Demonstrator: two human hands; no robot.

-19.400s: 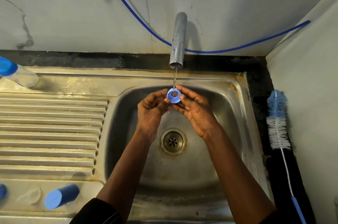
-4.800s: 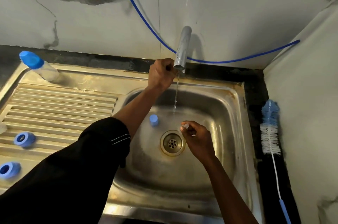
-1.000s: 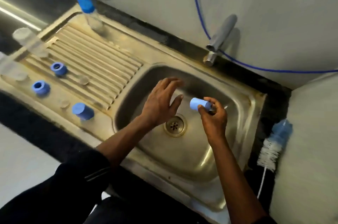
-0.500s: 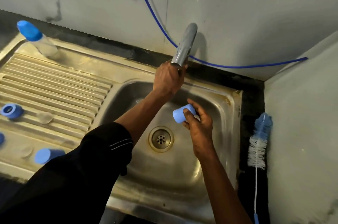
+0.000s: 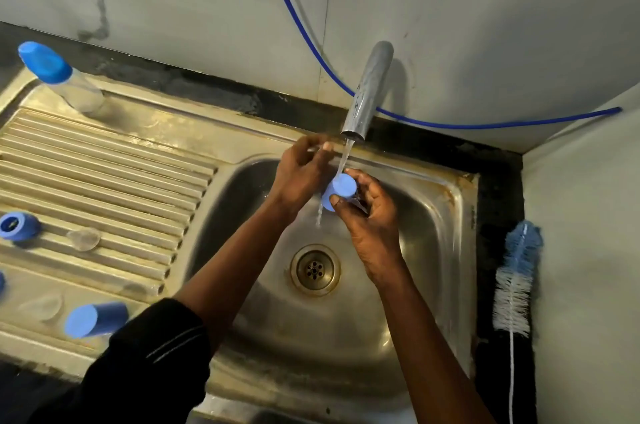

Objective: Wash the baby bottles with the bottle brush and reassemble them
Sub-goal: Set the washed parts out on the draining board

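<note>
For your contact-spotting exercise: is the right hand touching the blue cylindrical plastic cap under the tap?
Touching. The head view shows the right hand pinching the blue cylindrical plastic cap with thumb and fingers.

Both forearms reach forward and converge over the back half of the sink point(image 5: 465, 233). The left arm is bare below a black sleeve point(image 5: 152, 364) that ends near the elbow, and the right arm is bare as far as it shows. The left hand point(image 5: 299, 178) is held back-up near the sink's back edge, its fingers loosely bent and blurred, close beside the right hand. The right hand point(image 5: 372, 216) sits slightly lower, pinching a blue cap point(image 5: 339, 190) between its thumb on the near side and its curled fingers on the far side.
</note>
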